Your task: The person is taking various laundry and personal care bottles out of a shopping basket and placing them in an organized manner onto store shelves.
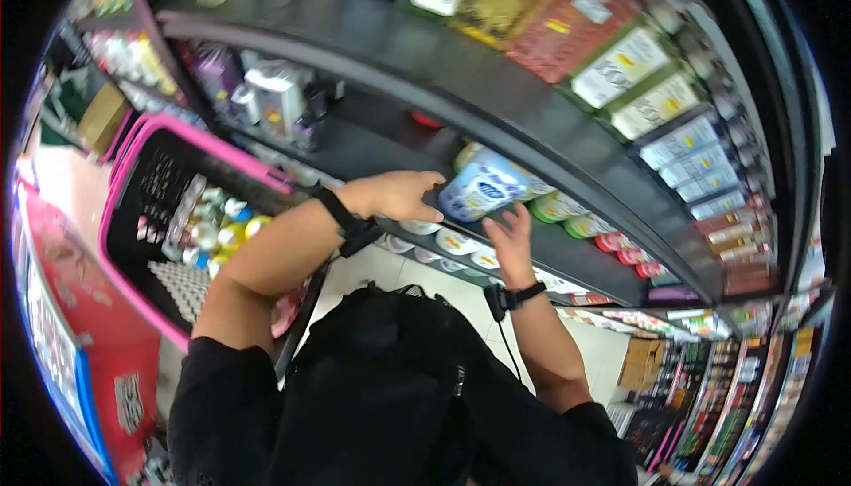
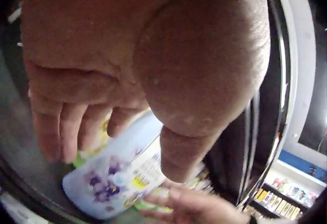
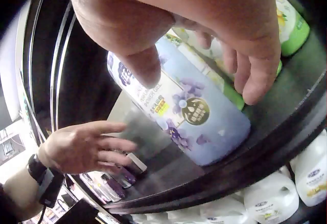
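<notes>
A pale blue shower gel bottle (image 1: 483, 186) with purple flowers on its label stands at the front of a dark shelf. In the head view my left hand (image 1: 403, 195) is just left of it, thumb and fingers apart. My right hand (image 1: 511, 242) is at its right side with spread fingers. The right wrist view has the right hand (image 3: 204, 25) reaching over the bottle (image 3: 199, 117), its thumb overlapping the label. There the left hand (image 3: 89, 147) appears with extended fingers, apart from the bottle.
Green-based bottles (image 1: 554, 207) line the shelf beside it. White bottles (image 3: 271, 198) fill a lower level, and boxed goods (image 1: 625, 65) sit above. A black basket with a pink rim (image 1: 146, 304), holding several bottles, is at the left.
</notes>
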`<action>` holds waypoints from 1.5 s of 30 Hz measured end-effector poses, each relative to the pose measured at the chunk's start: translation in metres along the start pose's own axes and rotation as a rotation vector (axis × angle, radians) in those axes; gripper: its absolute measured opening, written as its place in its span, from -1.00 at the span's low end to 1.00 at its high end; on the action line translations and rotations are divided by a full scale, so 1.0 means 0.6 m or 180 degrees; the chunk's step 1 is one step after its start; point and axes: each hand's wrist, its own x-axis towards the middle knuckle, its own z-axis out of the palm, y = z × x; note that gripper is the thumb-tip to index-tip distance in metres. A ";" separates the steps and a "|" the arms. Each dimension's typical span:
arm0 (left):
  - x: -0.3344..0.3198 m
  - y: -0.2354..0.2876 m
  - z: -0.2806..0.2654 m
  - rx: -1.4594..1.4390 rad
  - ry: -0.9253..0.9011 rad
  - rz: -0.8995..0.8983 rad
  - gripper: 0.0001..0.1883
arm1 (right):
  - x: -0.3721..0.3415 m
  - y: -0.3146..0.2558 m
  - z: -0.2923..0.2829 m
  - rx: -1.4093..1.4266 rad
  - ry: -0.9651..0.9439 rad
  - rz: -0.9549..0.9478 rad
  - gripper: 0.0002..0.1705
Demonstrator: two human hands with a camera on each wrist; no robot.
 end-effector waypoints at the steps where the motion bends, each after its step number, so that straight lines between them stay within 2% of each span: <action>1: -0.052 0.006 -0.026 -0.0051 -0.0090 0.0076 -0.19 | -0.010 0.021 -0.014 -0.0096 0.0021 0.0113 0.01; 3: -0.163 0.011 -0.075 -0.0448 0.0012 -0.0004 -0.28 | -0.042 0.056 -0.049 -0.0029 -0.0129 0.0329 -0.06; 5: -0.269 -0.010 -0.097 -0.0656 0.0538 -0.0220 -0.32 | -0.061 0.098 -0.074 -0.0038 -0.0091 0.0770 -0.13; 6: -0.317 -0.020 -0.102 -0.0565 0.0939 -0.0456 -0.35 | -0.069 0.116 -0.084 0.0040 -0.0128 0.0931 -0.19; 8: -0.393 -0.023 -0.098 -0.0023 0.1507 -0.1212 -0.37 | -0.080 0.144 -0.092 0.0296 -0.0174 0.1292 -0.19; 10: -0.450 -0.054 -0.071 0.0391 0.1583 -0.1733 -0.39 | -0.083 0.154 -0.081 0.0215 -0.0274 0.1436 -0.23; 11: -0.470 -0.061 -0.049 0.0302 0.1603 -0.2037 -0.40 | -0.082 0.157 -0.075 0.0169 -0.0308 0.1500 -0.24; 13: -0.499 -0.052 -0.012 0.0116 0.1263 -0.1916 -0.47 | -0.076 0.155 -0.058 0.0060 -0.0551 0.1487 -0.26; 16: -0.517 -0.011 0.022 -0.0291 0.0860 -0.1598 -0.49 | -0.059 0.150 -0.032 -0.0084 -0.0875 0.1377 -0.29; 17: -0.516 0.014 0.026 -0.0741 0.0817 -0.1699 -0.49 | -0.053 0.146 -0.022 -0.0129 -0.0968 0.1332 -0.29; 18: -0.519 0.036 0.030 -0.0411 0.0908 -0.1435 -0.46 | -0.047 0.143 -0.012 -0.0168 -0.1054 0.1282 -0.29; 21: -0.522 0.069 0.038 0.0556 0.0854 -0.1610 -0.48 | -0.044 0.138 0.013 -0.0211 -0.1162 0.1302 -0.34; 25: -0.512 0.064 0.066 0.0677 0.0729 -0.1989 -0.61 | -0.046 0.140 0.029 -0.0452 -0.1305 0.1169 -0.33; 28: -0.499 0.065 0.075 0.0771 0.0595 -0.2278 -0.55 | -0.052 0.141 0.032 -0.0489 -0.1407 0.1123 -0.30; 33: -0.479 0.078 0.063 0.1051 0.0531 -0.2358 -0.66 | -0.064 0.128 0.038 -0.0656 -0.1393 0.1072 -0.28; 37: -0.498 0.019 0.054 0.1389 0.1063 -0.2178 -0.74 | -0.070 0.132 0.042 -0.0701 -0.1251 0.0843 -0.28; 40: -0.498 -0.014 0.046 0.1389 0.1575 -0.2344 -0.72 | -0.069 0.137 0.040 -0.0675 -0.1176 0.0763 -0.28; 45: -0.498 -0.027 0.050 0.1252 0.1643 -0.2144 -0.67 | -0.070 0.132 0.031 -0.0684 -0.1173 0.0880 -0.28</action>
